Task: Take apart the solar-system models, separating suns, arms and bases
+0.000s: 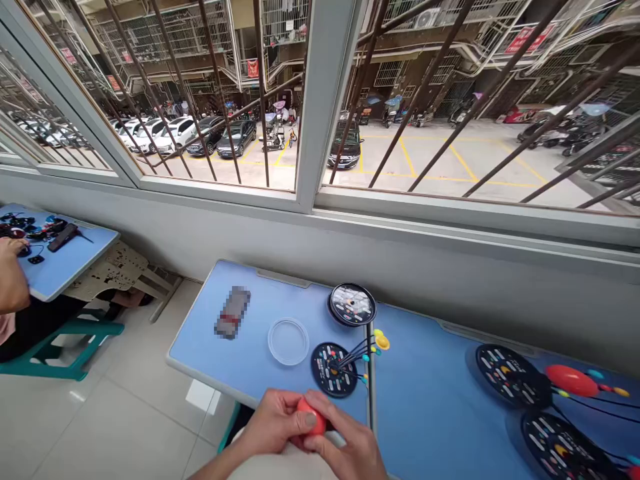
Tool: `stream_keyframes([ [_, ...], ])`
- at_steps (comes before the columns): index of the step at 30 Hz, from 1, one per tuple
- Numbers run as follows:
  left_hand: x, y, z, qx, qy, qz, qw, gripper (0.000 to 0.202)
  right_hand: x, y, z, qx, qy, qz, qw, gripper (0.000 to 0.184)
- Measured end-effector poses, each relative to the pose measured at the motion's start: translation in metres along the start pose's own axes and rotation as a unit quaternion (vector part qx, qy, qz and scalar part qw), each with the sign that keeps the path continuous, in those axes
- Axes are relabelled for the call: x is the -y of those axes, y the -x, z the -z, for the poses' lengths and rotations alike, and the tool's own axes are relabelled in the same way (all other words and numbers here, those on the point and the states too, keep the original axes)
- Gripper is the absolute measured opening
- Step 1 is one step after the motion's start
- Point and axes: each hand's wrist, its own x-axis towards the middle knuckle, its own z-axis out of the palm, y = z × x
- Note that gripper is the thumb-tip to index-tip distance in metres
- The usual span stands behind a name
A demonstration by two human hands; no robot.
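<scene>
Red-orange egg-shaped piece (311,417), cupped low over the near edge of the blue table (280,293) between left hand (273,423) and right hand (347,450); both hands together and closed around it, left thumb pressed on its face, apparently lifted off the surface for close handling. Just ahead, black round disc with coloured pegs (330,371), laid flat, perhaps for easy reach, thin wires fanning from it toward yellow beads (381,340). Beside it, slim dark metal rod (371,393), lying along the table, purpose uncertain. Near the far edge, round black tin with clear lid (352,305), coloured bits and white flecks showing inside, seemingly kept out of the working space. Left of the disc, round clear plastic dish (289,341), contents not made out through the glare. Further left, pixelated object (233,312), too blurred to identify. To the right, black disc with white markings (513,377), wired to red oval piece (570,380), and a second such disc (565,447), cut off by the frame. At far left, on a separate blue table (65,267), co-worker's hand (13,273) beside dark parts (37,233).
</scene>
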Motion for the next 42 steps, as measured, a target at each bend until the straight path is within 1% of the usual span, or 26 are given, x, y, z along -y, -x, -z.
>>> stream_keyframes([
  [5,0.001,0.004,-0.001,-0.012,0.012,-0.005,1.0,0.05,-0.002,0.003,-0.001,-0.025,-0.006,0.051,0.998,0.04],
  [7,-0.001,0.005,-0.002,-0.016,0.011,-0.001,1.0,0.051,-0.001,0.003,0.0,-0.025,-0.008,0.058,0.998,0.039],
  [10,-0.001,0.006,-0.002,-0.012,0.015,0.0,1.0,0.05,0.001,0.003,-0.001,-0.02,-0.01,0.045,0.999,0.038],
  [12,0.0,0.006,-0.001,-0.019,0.016,0.001,1.0,0.049,0.002,0.003,-0.003,-0.023,-0.015,0.03,0.999,0.037],
  [16,0.003,0.007,0.0,-0.043,0.009,-0.016,0.999,0.05,0.001,0.003,-0.011,-0.064,-0.034,0.017,0.997,0.033],
  [18,0.004,0.007,0.002,-0.037,-0.004,-0.015,0.999,0.053,0.002,0.003,-0.013,-0.07,-0.039,0.017,0.997,0.032],
  [22,0.002,0.006,0.005,-0.014,-0.043,0.018,0.999,0.058,0.01,0.002,-0.009,-0.062,-0.04,-0.011,0.997,0.035],
  [25,0.001,0.004,0.003,-0.038,-0.073,0.024,0.996,0.06,0.016,0.0,-0.005,-0.062,-0.055,-0.021,0.996,0.036],
  [27,0.001,0.002,0.0,-0.071,-0.118,0.008,0.99,0.053,0.017,-0.003,-0.004,-0.055,-0.062,-0.016,0.996,0.036],
  [29,0.002,-0.002,-0.004,-0.111,-0.174,-0.022,0.978,0.048,0.017,-0.008,-0.004,-0.057,-0.031,0.007,0.998,0.035],
  [31,0.002,-0.007,-0.008,-0.159,-0.217,-0.053,0.962,0.048,0.016,-0.016,-0.006,-0.075,0.043,0.04,0.995,0.034],
  [33,0.002,-0.013,-0.011,-0.205,-0.241,-0.08,0.945,0.047,0.014,-0.026,-0.01,-0.094,0.11,0.06,0.988,0.039],
  [34,0.002,-0.017,-0.012,-0.223,-0.251,-0.094,0.937,0.046,0.013,-0.032,-0.012,-0.095,0.12,0.058,0.987,0.045],
  [36,0.0,-0.024,-0.014,-0.245,-0.278,-0.125,0.92,0.043,0.013,-0.042,-0.016,-0.091,0.088,0.034,0.991,0.053],
  [37,-0.001,-0.027,-0.014,-0.249,-0.299,-0.138,0.911,0.041,0.013,-0.046,-0.018,-0.092,0.056,0.018,0.994,0.053],
  [39,-0.003,-0.032,-0.013,-0.262,-0.353,-0.161,0.884,0.037,0.016,-0.052,-0.021,-0.106,-0.017,-0.014,0.994,0.049],
  [42,-0.004,-0.039,-0.012,-0.286,-0.425,-0.182,0.839,0.031,0.023,-0.058,-0.021,-0.123,-0.106,-0.047,0.986,0.043],
])
